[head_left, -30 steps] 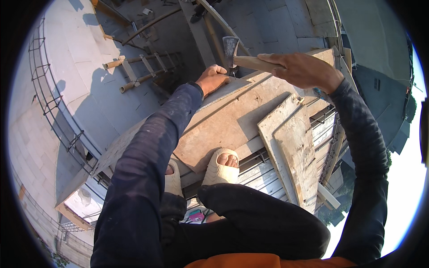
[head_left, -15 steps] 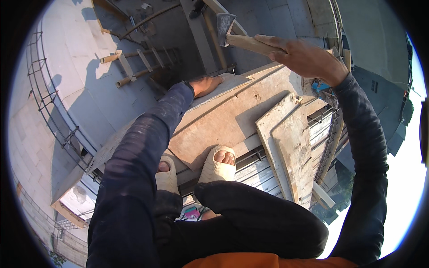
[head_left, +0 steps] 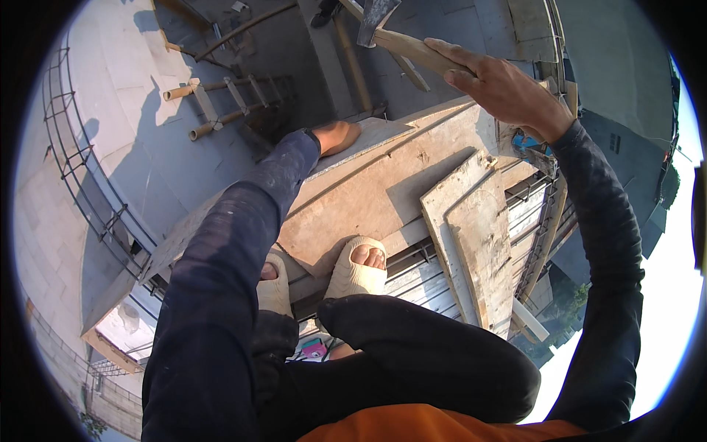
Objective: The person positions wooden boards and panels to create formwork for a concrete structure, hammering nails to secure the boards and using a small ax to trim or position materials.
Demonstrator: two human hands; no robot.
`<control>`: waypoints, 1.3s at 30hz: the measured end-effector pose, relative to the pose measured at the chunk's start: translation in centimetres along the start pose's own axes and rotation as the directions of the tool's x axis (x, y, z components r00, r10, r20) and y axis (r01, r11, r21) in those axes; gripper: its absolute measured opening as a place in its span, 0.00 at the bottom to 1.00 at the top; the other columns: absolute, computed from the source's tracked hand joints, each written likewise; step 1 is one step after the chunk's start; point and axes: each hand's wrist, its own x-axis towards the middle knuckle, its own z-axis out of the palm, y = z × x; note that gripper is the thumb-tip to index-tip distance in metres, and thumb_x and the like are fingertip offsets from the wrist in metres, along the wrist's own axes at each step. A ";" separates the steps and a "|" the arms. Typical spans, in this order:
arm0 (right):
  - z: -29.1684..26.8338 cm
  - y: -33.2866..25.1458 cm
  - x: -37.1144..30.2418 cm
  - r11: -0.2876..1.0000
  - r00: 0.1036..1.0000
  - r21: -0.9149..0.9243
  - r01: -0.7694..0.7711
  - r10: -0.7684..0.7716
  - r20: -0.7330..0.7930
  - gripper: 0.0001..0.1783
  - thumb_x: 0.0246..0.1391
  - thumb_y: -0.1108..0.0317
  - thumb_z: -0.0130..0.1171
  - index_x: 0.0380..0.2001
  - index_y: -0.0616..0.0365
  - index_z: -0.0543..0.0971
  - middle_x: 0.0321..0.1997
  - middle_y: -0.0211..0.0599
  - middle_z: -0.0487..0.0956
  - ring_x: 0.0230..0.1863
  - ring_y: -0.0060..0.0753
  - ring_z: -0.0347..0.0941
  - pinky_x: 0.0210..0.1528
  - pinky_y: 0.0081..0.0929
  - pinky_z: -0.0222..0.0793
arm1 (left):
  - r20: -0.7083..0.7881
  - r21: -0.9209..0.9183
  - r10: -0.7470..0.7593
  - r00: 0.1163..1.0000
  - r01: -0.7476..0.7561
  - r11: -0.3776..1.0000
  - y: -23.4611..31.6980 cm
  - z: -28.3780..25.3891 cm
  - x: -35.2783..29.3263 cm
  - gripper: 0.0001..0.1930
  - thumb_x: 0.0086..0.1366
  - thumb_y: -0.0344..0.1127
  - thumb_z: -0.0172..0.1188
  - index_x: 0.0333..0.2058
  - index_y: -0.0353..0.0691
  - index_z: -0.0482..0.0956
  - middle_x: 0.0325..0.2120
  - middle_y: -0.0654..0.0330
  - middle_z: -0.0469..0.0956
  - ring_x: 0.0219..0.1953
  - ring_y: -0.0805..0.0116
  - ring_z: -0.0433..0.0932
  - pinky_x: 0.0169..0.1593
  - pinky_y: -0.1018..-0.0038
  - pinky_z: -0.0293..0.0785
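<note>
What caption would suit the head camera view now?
The right hand holds a wooden-handled tool; the left hand rests at the edge of a board.

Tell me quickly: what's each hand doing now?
Left hand: at the edge of a board; open or closed cannot be told.
Right hand: holding a wooden-handled tool.

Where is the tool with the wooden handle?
In the head view, the tool is near the top, just right of centre, in the right hand, its metal head toward the left.
</note>
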 end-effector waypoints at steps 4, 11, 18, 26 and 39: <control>4.6 4.6 -0.9 0.979 0.983 -0.094 0.180 -0.176 0.049 0.30 0.75 0.55 0.51 0.77 0.38 0.66 0.54 0.55 0.86 0.49 0.55 0.85 0.57 0.49 0.78 | 0.105 0.126 -0.046 0.993 0.032 0.992 6.3 -2.8 -4.7 0.32 0.79 0.52 0.38 0.62 0.30 0.78 0.63 0.40 0.78 0.65 0.48 0.77 0.69 0.57 0.64; 2.2 1.8 -0.9 0.995 0.993 -0.056 0.085 -0.089 -0.073 0.30 0.75 0.54 0.51 0.77 0.38 0.66 0.47 0.53 0.88 0.39 0.56 0.87 0.49 0.48 0.82 | 0.069 -0.034 -0.126 0.990 0.129 0.991 2.4 -0.9 -1.9 0.33 0.79 0.52 0.38 0.65 0.32 0.76 0.65 0.41 0.76 0.66 0.47 0.76 0.69 0.56 0.63; 2.8 3.6 -0.4 0.981 0.956 -0.181 0.075 -0.019 0.293 0.32 0.74 0.53 0.53 0.78 0.37 0.65 0.50 0.54 0.87 0.50 0.52 0.85 0.59 0.46 0.77 | 0.084 -0.032 -0.089 0.992 0.092 0.995 4.9 -1.9 -3.5 0.32 0.80 0.51 0.37 0.65 0.32 0.76 0.65 0.42 0.76 0.66 0.47 0.76 0.69 0.55 0.63; 1.2 2.0 -0.2 0.992 0.995 0.122 0.042 -0.031 -0.098 0.32 0.74 0.51 0.53 0.78 0.36 0.65 0.51 0.52 0.86 0.49 0.49 0.85 0.58 0.44 0.79 | -0.038 -0.074 -0.171 0.985 0.168 0.983 0.8 0.5 -0.3 0.27 0.78 0.45 0.43 0.57 0.28 0.81 0.57 0.41 0.82 0.59 0.51 0.83 0.64 0.58 0.72; 3.3 4.6 -0.5 0.992 0.997 0.103 0.068 -0.063 -0.052 0.32 0.76 0.52 0.50 0.78 0.42 0.64 0.55 0.52 0.85 0.49 0.47 0.85 0.58 0.43 0.77 | 0.114 -0.172 -0.235 0.965 0.252 0.952 5.6 -1.3 -3.5 0.32 0.79 0.52 0.39 0.63 0.32 0.77 0.65 0.42 0.76 0.69 0.51 0.73 0.71 0.59 0.62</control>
